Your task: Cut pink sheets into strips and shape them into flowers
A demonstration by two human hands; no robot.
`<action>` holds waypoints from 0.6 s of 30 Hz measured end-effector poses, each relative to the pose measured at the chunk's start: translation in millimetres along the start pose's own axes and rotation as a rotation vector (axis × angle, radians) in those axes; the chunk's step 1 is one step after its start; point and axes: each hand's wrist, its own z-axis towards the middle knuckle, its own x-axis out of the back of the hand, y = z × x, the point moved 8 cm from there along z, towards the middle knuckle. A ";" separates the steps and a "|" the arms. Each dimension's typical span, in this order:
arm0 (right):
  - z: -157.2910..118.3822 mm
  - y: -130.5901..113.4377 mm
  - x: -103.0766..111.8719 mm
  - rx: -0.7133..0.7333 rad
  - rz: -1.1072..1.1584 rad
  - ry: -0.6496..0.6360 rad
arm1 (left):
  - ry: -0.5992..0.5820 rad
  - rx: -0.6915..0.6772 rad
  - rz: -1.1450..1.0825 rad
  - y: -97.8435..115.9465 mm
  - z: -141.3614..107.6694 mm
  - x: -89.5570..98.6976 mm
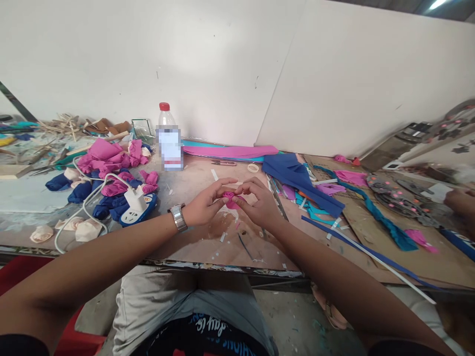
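Observation:
Between my two hands, just above the table, is a rolled pink fabric rose (228, 196) with a spiral centre. My left hand (208, 201) pinches its left side between thumb and fingers; a metal watch is on that wrist. My right hand (257, 200) has thumb and fingers closed on its right side, where a loose pink flap hangs below. Small thread snips (223, 163) and a roll of pale tape (253, 168) lie behind my hands. Scraps of white tape and a dark thin strip are on the table (208, 247) in front.
On the left sit a pile of pink, blue and cream fabric roses (106, 158) and a power strip (138, 210) with a white cable. A capped bottle (166, 117) stands behind. Blue fabric strips (302, 180) and cardboard (365, 232) lie right. Another person's hand (460, 202) shows far right.

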 end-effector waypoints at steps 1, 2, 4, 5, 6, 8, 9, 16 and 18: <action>0.0 0.0 0.3 0.003 -0.004 0.006 | -0.005 0.001 -0.010 -0.6 -0.1 -0.5; -0.1 0.1 0.5 0.006 -0.011 0.010 | -0.011 -0.001 -0.022 -1.0 -0.2 -1.3; -0.6 1.0 0.4 0.008 -0.021 0.018 | -0.024 -0.010 -0.048 -0.5 -0.5 -3.2; -1.0 1.9 0.1 0.007 -0.023 0.021 | -0.028 -0.015 -0.061 0.3 -0.6 -4.2; -1.4 2.8 -0.3 0.006 -0.022 0.024 | -0.030 -0.020 -0.070 1.3 -0.7 -5.0; -2.1 4.5 -0.9 0.006 -0.014 0.035 | -0.027 -0.024 -0.072 3.3 -0.6 -6.0; -2.4 4.9 -1.2 0.009 -0.011 0.041 | -0.024 -0.026 -0.068 4.4 -0.5 -6.2; -3.6 1.2 -1.8 0.053 -0.009 0.057 | -0.013 -0.062 -0.022 7.6 -0.1 -4.4; -3.8 0.4 -1.6 0.054 0.004 0.060 | 0.002 -0.060 0.012 6.4 0.0 -2.3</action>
